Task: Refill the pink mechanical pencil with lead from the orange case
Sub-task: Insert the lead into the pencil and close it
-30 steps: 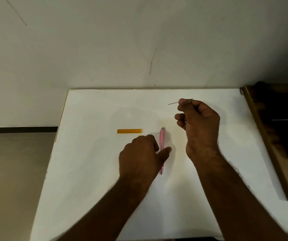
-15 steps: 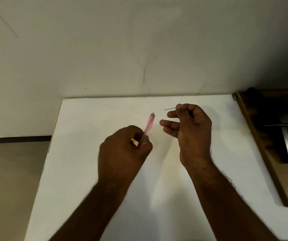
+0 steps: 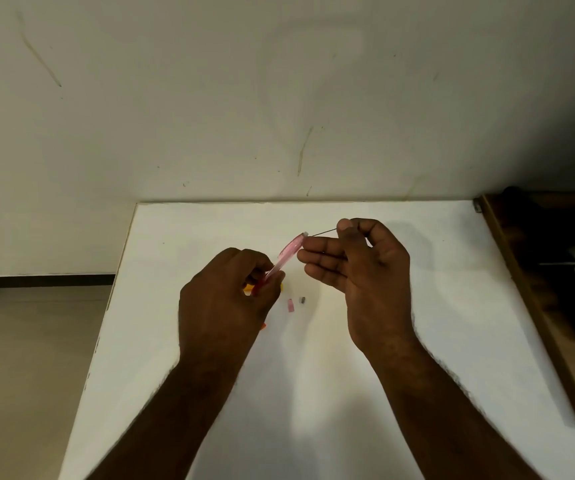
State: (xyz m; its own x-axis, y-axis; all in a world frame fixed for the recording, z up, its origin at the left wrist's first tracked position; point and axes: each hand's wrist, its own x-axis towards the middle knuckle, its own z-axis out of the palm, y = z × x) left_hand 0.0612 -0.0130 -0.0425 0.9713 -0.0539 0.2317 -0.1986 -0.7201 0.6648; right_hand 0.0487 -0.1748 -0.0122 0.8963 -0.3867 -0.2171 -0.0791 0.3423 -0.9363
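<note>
My left hand [image 3: 225, 303] grips the pink mechanical pencil [image 3: 288, 252] by its lower part and holds it tilted above the white table [image 3: 314, 393], open top end up and to the right. My right hand [image 3: 365, 268] pinches a thin dark lead [image 3: 324, 232] between thumb and forefinger, and the lead's free end meets the pencil's top opening. The orange case [image 3: 281, 286] lies on the table, mostly hidden behind my left hand. A small pink cap [image 3: 291, 305] and a small grey piece [image 3: 302, 300] rest on the table below the pencil.
The table's back edge meets a scuffed pale wall [image 3: 279, 98]. A brown wooden surface [image 3: 535, 306] with a dark metal object borders the table on the right. Bare floor [image 3: 29, 341] lies to the left.
My left hand picked the pencil up off the table and raised it toward my right hand. The lead now reaches the pencil's top end. The view shifted, so cap and grey piece show.
</note>
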